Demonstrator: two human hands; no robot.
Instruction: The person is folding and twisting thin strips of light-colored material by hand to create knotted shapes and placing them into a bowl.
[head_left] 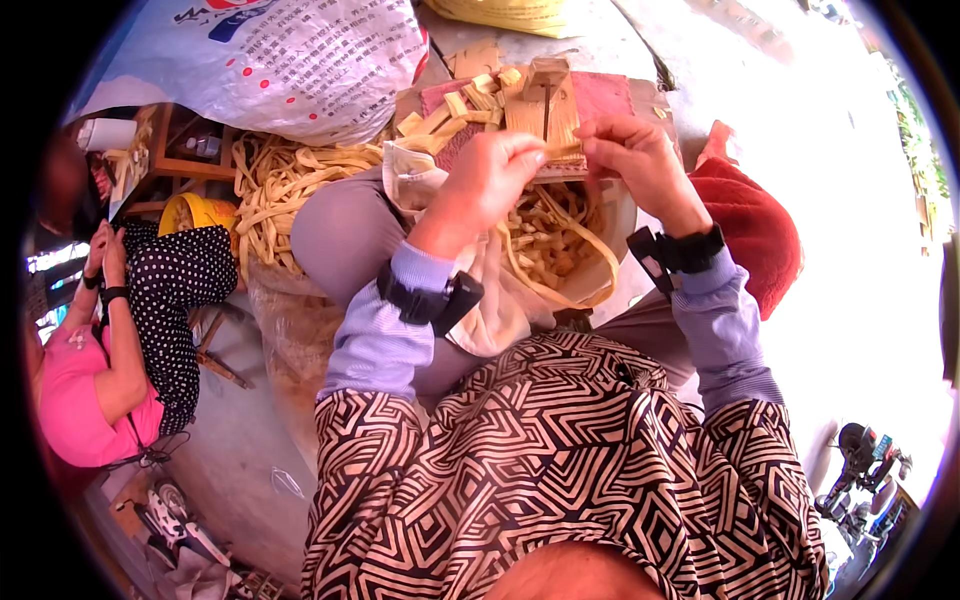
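Just on the near side of the slotted wooden block [545, 105], a pale flat strip [565, 153] spans the two hands, probably held at both ends to keep it steady. The left hand [490, 180] has its grip pinched, thumb to forefinger, on the strip's left end; the right hand [640, 165] pinches the other end. Left of the block, folded pieces [455, 112] lie on the red-topped counter [608, 97], apparently for easy reach. Nearer the body than the block, a white bucket [622, 225] holds loose, tangled strips [550, 245].
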